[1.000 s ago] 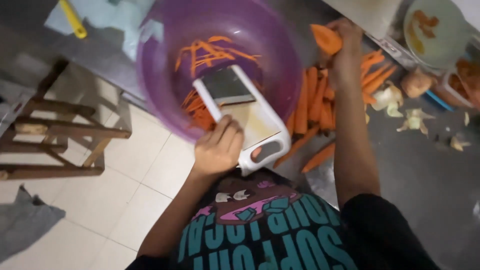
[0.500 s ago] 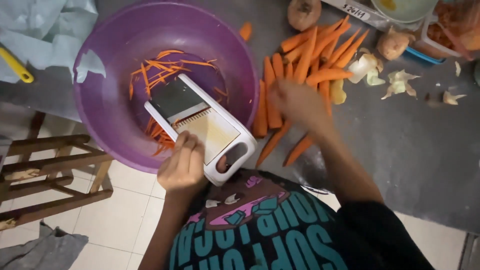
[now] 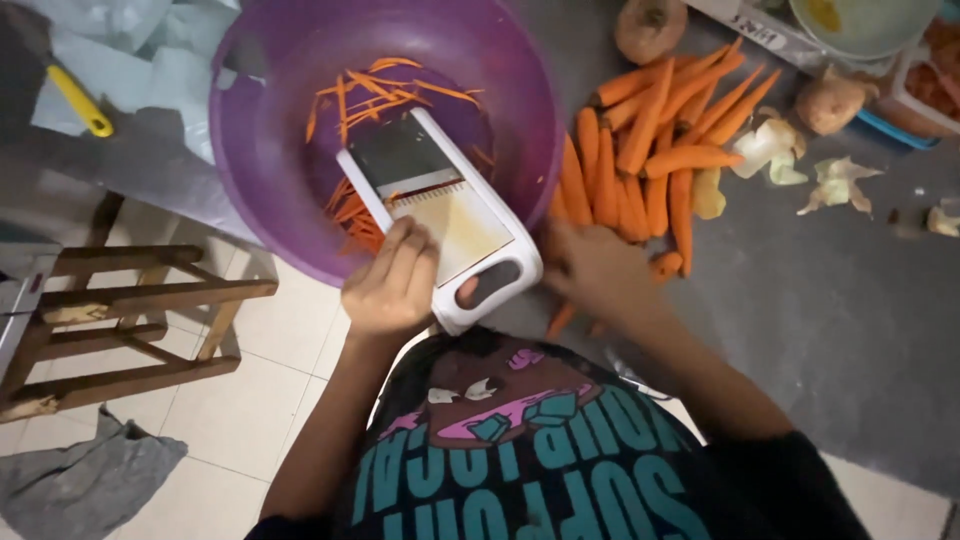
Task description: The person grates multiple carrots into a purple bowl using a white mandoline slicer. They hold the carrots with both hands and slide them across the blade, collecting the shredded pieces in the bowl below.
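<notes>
Over the purple bowl point(image 3: 290, 215), our left hand point(image 3: 392, 283), fingers wrapped, grips the slicer point(image 3: 440, 215); right hand point(image 3: 597, 268), fingers curled on carrots point(image 3: 640, 160) w/ blurred grip. Slicer could slip off rim, nicking fingers.

A wooden stool point(image 3: 120, 330) stands at nine o'clock on pale floor tiles point(image 3: 250, 400), with a grey cloth point(image 3: 90, 480) crumpled at seven o'clock. A yellow-handled tool point(image 3: 82, 102) lies at ten o'clock on light blue sheeting point(image 3: 150, 70). Pale vegetable peelings point(image 3: 800, 170) are scattered at two o'clock beside a brown round root vegetable point(image 3: 832, 102). Another brown root point(image 3: 650, 28) sits at one o'clock.
</notes>
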